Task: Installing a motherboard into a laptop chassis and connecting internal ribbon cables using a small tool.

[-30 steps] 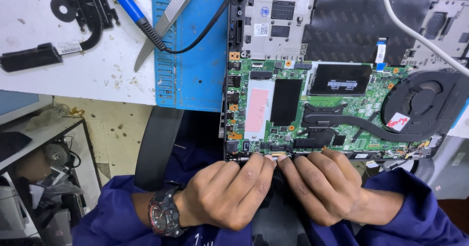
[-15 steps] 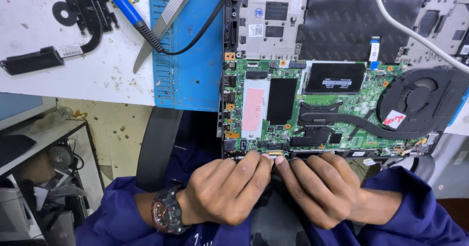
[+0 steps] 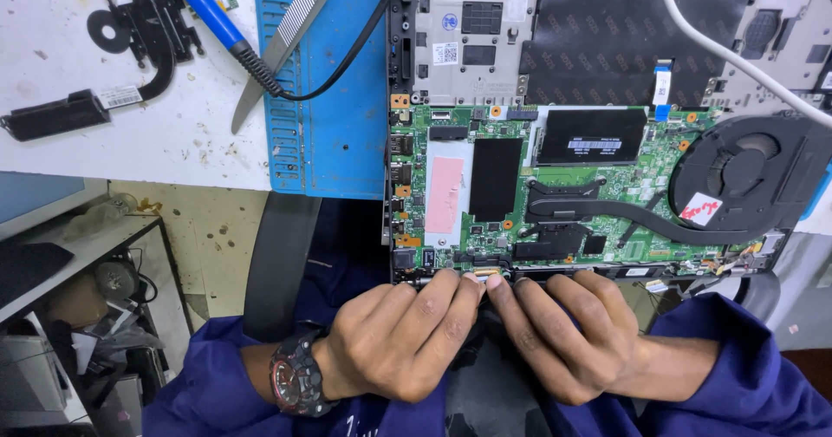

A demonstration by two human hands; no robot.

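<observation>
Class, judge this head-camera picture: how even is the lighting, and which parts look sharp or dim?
Head view: bright, even light on the green circuit board, sharp throughout; left hand and right hand crisp, no motion blur; the shelf below the bench lies dim.

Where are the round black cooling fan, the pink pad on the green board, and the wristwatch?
Round black cooling fan (image 3: 745, 172), head view: on its hub.
Pink rectangular pad (image 3: 446, 195), head view: on its middle.
Black wristwatch (image 3: 293, 378), head view: on its face, at the left wrist.
</observation>
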